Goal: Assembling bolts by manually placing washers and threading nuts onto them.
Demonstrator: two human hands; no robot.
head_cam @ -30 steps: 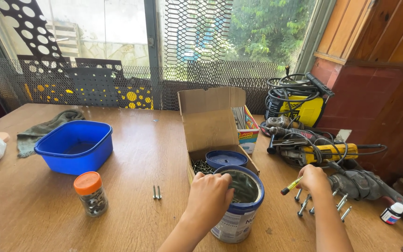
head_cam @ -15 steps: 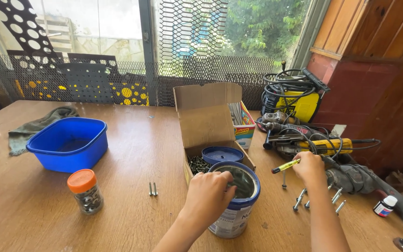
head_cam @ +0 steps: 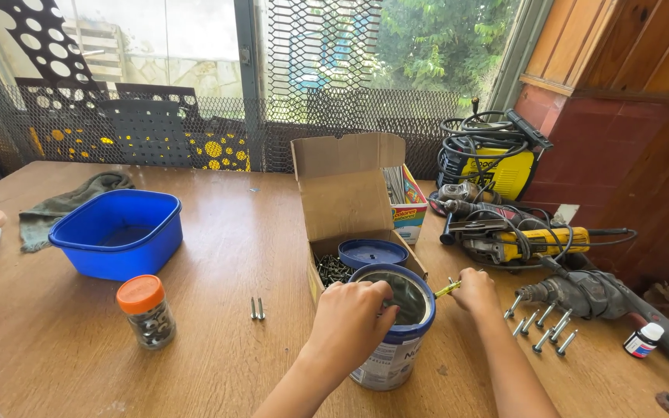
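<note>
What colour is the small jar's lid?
Orange; the jar shows clearly in the head view.

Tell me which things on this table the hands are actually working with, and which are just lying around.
In use:
left hand on the rim of the open tin can
right hand holding a yellow-green piece beside the can
cardboard box of screws, just behind

Lying about:
blue tub
orange-lidded jar
two screws
loose bolts
power tools
green cloth

You get bright daylight through mesh window [head_cam: 319,70] ahead; outdoors slightly overexposed. Soft sheen on wooden table [head_cam: 226,232], shadows faint. Focus sharp throughout; you see wide-angle bending at frame edges.
</note>
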